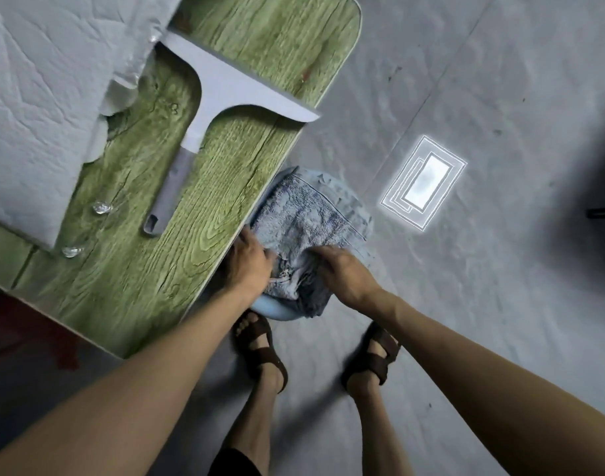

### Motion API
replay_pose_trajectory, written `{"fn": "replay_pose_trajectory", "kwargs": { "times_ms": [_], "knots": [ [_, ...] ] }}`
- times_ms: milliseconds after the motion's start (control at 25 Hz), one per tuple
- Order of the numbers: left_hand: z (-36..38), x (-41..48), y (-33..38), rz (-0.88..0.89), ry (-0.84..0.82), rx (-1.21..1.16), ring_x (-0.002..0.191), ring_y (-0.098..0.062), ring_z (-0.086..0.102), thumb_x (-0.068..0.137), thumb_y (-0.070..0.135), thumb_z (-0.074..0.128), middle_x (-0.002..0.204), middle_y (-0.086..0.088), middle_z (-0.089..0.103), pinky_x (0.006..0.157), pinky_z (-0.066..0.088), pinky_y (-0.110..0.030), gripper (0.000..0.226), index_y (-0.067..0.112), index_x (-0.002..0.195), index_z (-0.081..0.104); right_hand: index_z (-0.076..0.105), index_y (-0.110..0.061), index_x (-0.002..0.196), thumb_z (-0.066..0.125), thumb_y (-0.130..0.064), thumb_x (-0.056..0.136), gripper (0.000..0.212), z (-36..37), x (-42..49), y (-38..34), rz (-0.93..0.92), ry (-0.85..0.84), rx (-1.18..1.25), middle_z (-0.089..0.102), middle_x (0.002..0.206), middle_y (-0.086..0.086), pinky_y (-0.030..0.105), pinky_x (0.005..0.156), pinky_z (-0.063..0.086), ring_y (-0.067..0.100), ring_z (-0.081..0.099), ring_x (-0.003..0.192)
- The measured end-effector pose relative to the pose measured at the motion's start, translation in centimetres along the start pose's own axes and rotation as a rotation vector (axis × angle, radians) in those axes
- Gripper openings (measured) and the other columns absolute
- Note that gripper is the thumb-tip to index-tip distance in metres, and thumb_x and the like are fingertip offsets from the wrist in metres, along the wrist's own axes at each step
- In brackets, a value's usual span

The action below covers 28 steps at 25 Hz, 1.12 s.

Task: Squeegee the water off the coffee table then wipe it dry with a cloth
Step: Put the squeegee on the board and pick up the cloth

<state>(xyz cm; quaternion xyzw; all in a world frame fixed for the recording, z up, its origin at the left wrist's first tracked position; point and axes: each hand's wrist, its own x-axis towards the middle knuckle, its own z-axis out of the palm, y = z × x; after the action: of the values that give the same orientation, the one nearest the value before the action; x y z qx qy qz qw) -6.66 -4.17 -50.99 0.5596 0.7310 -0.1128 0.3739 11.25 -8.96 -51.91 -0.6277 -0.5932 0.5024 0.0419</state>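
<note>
A green wood-grain coffee table (198,255) fills the left of the view. A grey squeegee (211,108) lies flat on it, blade toward the table's right edge, handle pointing toward me. Two small water blobs (102,207) sit on the tabletop near the white sheet. Beside the table's right edge, a bluish-grey towel cloth (301,214) lies over a light blue basin (277,309) on the floor. My left hand (249,259) grips the cloth's left side next to the table edge. My right hand (342,269) clutches the bunched cloth on its right side.
A crumpled white sheet (43,97) covers the table's far left part. The grey tiled floor (483,304) shows a bright ceiling-light reflection (424,182). My sandalled feet (260,348) stand just below the basin. A dark object (603,213) sits at the right edge.
</note>
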Motion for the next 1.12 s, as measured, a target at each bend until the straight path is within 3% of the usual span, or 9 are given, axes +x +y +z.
{"fn": "replay_pose_trajectory", "kwargs": {
  "times_ms": [80,200,320,440,560,720,880,960,1120],
  "knots": [
    [-0.1,0.1,0.6,-0.011,-0.038,0.035,0.119,-0.033,0.053,0.095,0.025,0.054,0.14,-0.022,0.045,0.091,0.045,-0.035,0.052,0.001,0.138,0.038,0.054,-0.01,0.133,0.049,-0.005,0.092,0.042,-0.5,0.1,-0.2,0.026,0.017,0.093,0.059,0.132,0.011,0.031,0.098,0.04,0.027,0.054,0.12],
    [-1.3,-1.0,2.1,0.108,-0.081,0.135,0.097,-0.031,0.062,0.091,0.027,0.062,0.114,-0.015,0.062,0.072,0.047,-0.036,0.025,0.008,0.103,0.053,0.051,-0.015,0.138,0.051,-0.022,0.098,0.04,-1.4,-0.2,-1.2,0.198,-0.024,0.26,0.057,0.136,0.007,0.028,0.101,0.038,0.023,0.053,0.122],
    [-3.8,-3.1,4.2,0.268,-0.062,0.169,0.094,-0.032,0.063,0.086,0.031,0.066,0.104,-0.011,0.067,0.071,0.048,-0.036,0.024,0.012,0.095,0.055,0.058,-0.019,0.132,0.053,-0.04,0.097,0.041,-3.1,-1.8,-2.9,0.385,0.017,0.757,0.061,0.132,0.001,0.036,0.109,0.039,0.016,0.055,0.121],
    [-7.5,-7.0,8.4,0.411,-0.155,0.135,0.088,-0.03,0.064,0.083,0.032,0.068,0.095,-0.005,0.07,0.068,0.046,-0.033,0.018,0.021,0.092,0.057,0.069,-0.014,0.114,0.05,-0.049,0.095,0.045,-7.5,-5.8,-5.4,0.385,0.041,1.15,0.072,0.107,-0.001,0.033,0.098,0.046,0.013,0.064,0.1],
    [-12.1,-13.0,15.2,0.599,-0.196,0.192,0.09,-0.027,0.064,0.082,0.032,0.069,0.096,-0.004,0.07,0.068,0.041,-0.03,0.019,0.021,0.095,0.062,0.069,-0.012,0.1,0.056,-0.047,0.091,0.039,-14.4,-12.5,-8.2,0.387,0.087,1.386,0.068,0.093,0.005,0.034,0.088,0.045,0.02,0.06,0.086],
    [-19.0,-21.8,25.7,0.815,-0.122,0.342,0.085,-0.026,0.065,0.078,0.04,0.069,0.088,-0.003,0.071,0.066,0.046,-0.034,0.024,0.022,0.092,0.063,0.066,-0.01,0.088,0.063,-0.043,0.088,0.033,-24.2,-22.5,-11.1,0.426,0.181,1.559,0.057,0.077,0.005,0.029,0.073,0.05,0.016,0.052,0.067],
    [-22.9,-33.0,37.7,1.043,-0.063,0.515,0.082,-0.032,0.063,0.076,0.038,0.068,0.078,-0.005,0.067,0.064,0.043,-0.036,0.024,0.021,0.076,0.051,0.058,-0.011,0.08,0.063,-0.049,0.086,0.039,-34.6,-33.7,-12.7,0.415,0.223,1.648,0.043,0.071,0.007,0.032,0.074,0.05,0.02,0.044,0.066],
    [-23.3,-37.5,42.7,1.139,-0.036,0.593,0.085,-0.032,0.063,0.076,0.037,0.067,0.083,-0.005,0.069,0.068,0.046,-0.036,0.021,0.019,0.082,0.057,0.057,-0.014,0.07,0.06,-0.048,0.089,0.039,-38.9,-38.3,-13.2,0.334,0.278,1.654,0.042,0.067,0.007,0.031,0.068,0.046,0.019,0.041,0.061],
    [-22.3,-46.2,52.7,1.278,-0.04,0.589,0.084,-0.028,0.065,0.074,0.035,0.064,0.088,-0.004,0.072,0.063,0.045,-0.033,0.027,0.024,0.098,0.068,0.061,-0.013,0.067,0.059,-0.016,0.085,0.018,-47.3,-47.5,-11.6,0.217,0.503,1.641,0.05,0.064,0.007,0.03,0.056,0.036,0.02,0.046,0.059]
  ]
}}
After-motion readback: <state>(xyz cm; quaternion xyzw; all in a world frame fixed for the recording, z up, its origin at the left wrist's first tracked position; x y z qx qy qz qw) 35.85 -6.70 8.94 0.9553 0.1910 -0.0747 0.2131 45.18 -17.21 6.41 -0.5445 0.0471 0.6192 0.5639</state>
